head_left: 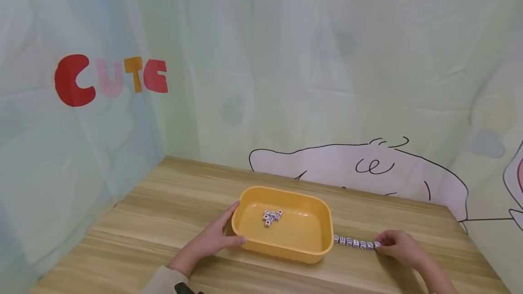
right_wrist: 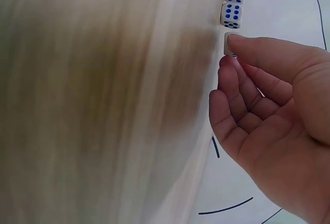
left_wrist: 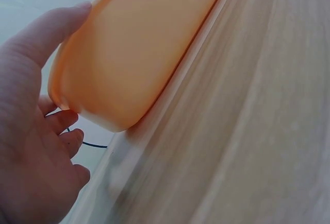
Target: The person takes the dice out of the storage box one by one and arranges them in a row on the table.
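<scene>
A yellow plastic tub [head_left: 282,249] stands on the table, with several white dice [head_left: 277,217] bunched on the left part of its floor. At the tub's left end, my left hand [head_left: 212,239] holds the rim between a thumb on the near side and fingers farther back. From the tub's right wall a row of dice [head_left: 356,243] runs rightward along the table. My right hand [head_left: 402,249] pinches the die [right_wrist: 227,44] at the row's right end between thumb and fingers. In the right wrist view a small gap parts it from its neighbour, a die with blue pips [right_wrist: 231,16].
The wood-grain table [head_left: 135,226] meets a pale printed cloth [head_left: 286,80] at the back and left. Low on the back cloth is a drawn white figure [head_left: 327,162]. Bare wood shows left of the tub and in front of the dice row.
</scene>
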Demonstrator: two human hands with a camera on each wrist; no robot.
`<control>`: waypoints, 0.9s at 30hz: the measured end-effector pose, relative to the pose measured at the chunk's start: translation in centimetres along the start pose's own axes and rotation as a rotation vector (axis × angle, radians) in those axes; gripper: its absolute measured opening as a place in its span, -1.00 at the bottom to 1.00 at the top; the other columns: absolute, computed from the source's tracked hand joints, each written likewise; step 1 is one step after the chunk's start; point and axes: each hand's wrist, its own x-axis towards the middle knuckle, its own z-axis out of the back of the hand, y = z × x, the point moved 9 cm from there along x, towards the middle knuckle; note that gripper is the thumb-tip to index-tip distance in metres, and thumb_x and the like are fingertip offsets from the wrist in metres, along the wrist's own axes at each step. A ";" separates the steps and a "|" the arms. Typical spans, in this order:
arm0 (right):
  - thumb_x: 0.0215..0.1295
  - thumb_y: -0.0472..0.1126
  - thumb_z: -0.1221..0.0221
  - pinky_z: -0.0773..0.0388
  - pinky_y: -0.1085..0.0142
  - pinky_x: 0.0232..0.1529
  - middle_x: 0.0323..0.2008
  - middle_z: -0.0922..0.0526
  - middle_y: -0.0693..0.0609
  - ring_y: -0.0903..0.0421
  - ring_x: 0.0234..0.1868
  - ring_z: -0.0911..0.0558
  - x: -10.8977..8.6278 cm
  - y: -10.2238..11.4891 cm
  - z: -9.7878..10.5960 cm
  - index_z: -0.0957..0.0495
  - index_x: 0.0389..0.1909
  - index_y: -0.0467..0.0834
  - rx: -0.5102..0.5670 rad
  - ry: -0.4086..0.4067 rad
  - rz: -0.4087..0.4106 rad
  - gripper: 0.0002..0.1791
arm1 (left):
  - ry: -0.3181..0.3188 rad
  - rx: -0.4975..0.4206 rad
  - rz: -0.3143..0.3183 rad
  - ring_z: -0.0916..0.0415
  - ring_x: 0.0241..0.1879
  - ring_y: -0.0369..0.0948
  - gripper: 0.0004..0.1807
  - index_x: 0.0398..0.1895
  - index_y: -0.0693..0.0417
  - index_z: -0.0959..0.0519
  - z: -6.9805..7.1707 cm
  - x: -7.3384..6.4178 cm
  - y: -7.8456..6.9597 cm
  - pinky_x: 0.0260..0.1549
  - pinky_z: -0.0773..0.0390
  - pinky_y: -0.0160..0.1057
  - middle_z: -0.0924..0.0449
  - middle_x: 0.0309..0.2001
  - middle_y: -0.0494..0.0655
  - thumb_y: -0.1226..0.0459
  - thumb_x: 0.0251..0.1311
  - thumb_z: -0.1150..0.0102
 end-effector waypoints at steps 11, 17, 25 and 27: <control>0.13 -0.30 -0.30 -0.44 0.42 -0.39 -0.41 -0.60 0.04 0.36 -0.41 -0.44 0.0 0.3 -0.3 -0.60 -0.35 -0.28 0.009 0.041 0.018 -0.87 | -0.003 -0.004 -0.009 0.19 0.49 0.13 0.09 0.53 -0.02 0.01 0.0 -0.1 -0.1 0.38 0.17 0.28 0.04 0.51 0.10 0.09 -0.01 -0.46; 0.11 -0.30 -0.32 -0.47 0.42 -0.38 -0.40 -0.62 0.04 0.33 -0.40 -0.48 0.1 0.3 -0.2 -0.61 -0.34 -0.29 -0.005 0.045 0.009 -0.85 | -0.006 0.001 -0.002 0.19 0.49 0.13 0.09 0.53 -0.03 0.01 -0.1 -0.1 -0.1 0.38 0.17 0.29 0.04 0.52 0.09 0.07 -0.01 -0.45; 0.09 -0.32 -0.30 -0.53 0.40 -0.36 -0.37 -0.64 0.01 0.30 -0.36 -0.52 0.1 1.4 1.5 -0.60 -0.22 -0.38 -0.029 0.010 0.038 -0.75 | -0.013 0.014 -0.007 0.17 0.49 0.14 0.10 0.53 0.02 0.01 0.0 -0.2 -0.2 0.38 0.16 0.28 0.04 0.51 0.11 0.07 -0.02 -0.46; 0.12 -0.32 -0.29 -0.54 0.41 -0.35 -0.37 -0.64 0.01 0.33 -0.36 -0.52 0.2 2.2 1.8 -0.60 -0.19 -0.39 -0.022 0.007 0.061 -0.74 | -0.016 0.016 -0.011 0.17 0.48 0.15 0.11 0.53 0.03 0.01 0.1 -0.3 -0.3 0.38 0.17 0.28 0.04 0.51 0.12 0.07 -0.02 -0.46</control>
